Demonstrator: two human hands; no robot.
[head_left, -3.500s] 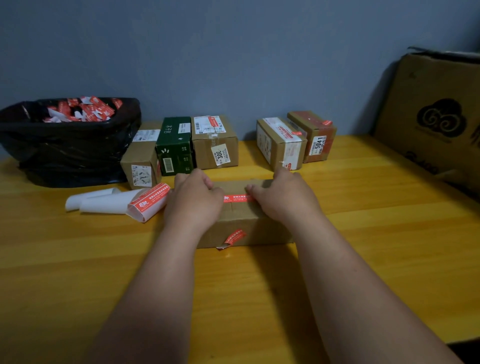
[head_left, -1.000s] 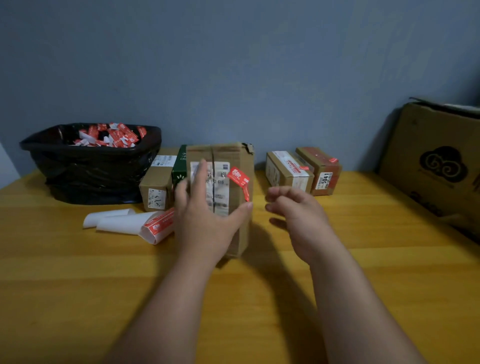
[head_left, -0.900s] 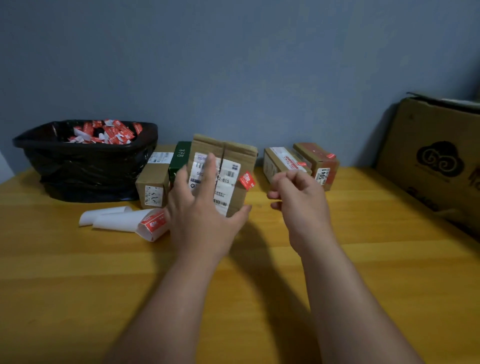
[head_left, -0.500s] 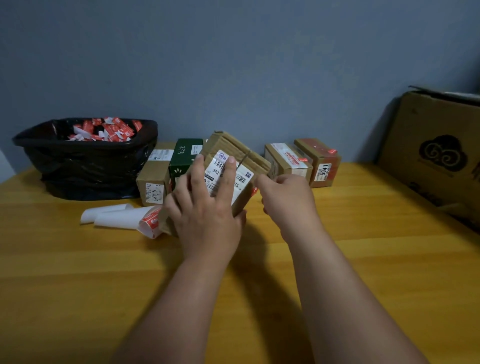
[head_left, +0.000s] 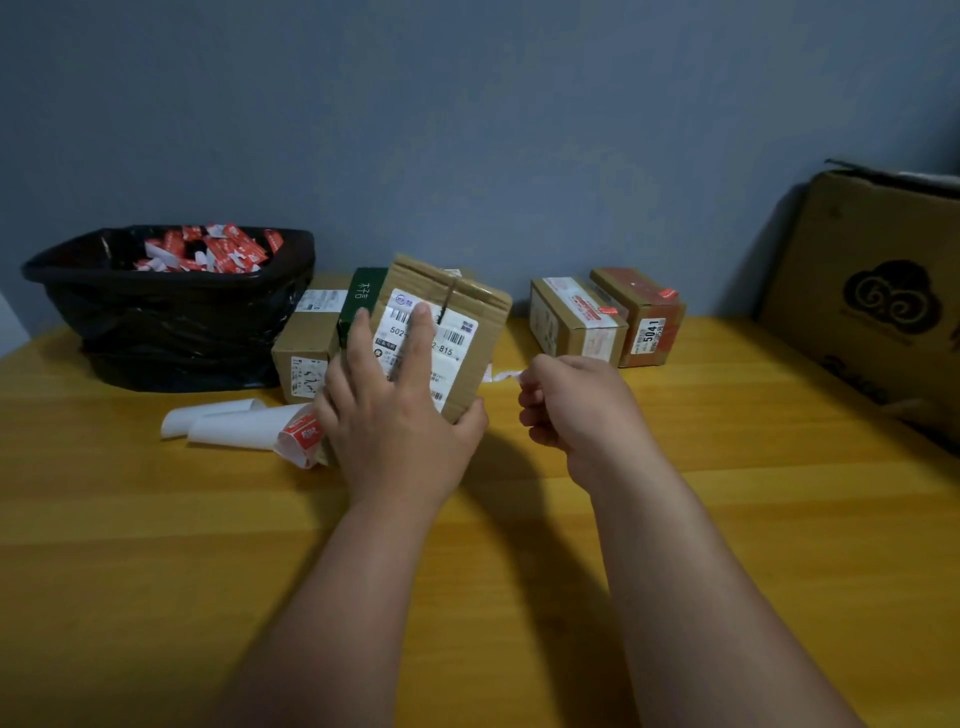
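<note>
Your left grip clasps the tilted box, fingers spread; your right grip, pinching a strip, has pulled away rightward.

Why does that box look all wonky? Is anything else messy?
The cardboard parcel is tipped up crooked in the left hand, not flat like the parcels by the wall. The right hand pinches a white strip running from its side. Curled paper strips lie loose on the table beside it.
</note>
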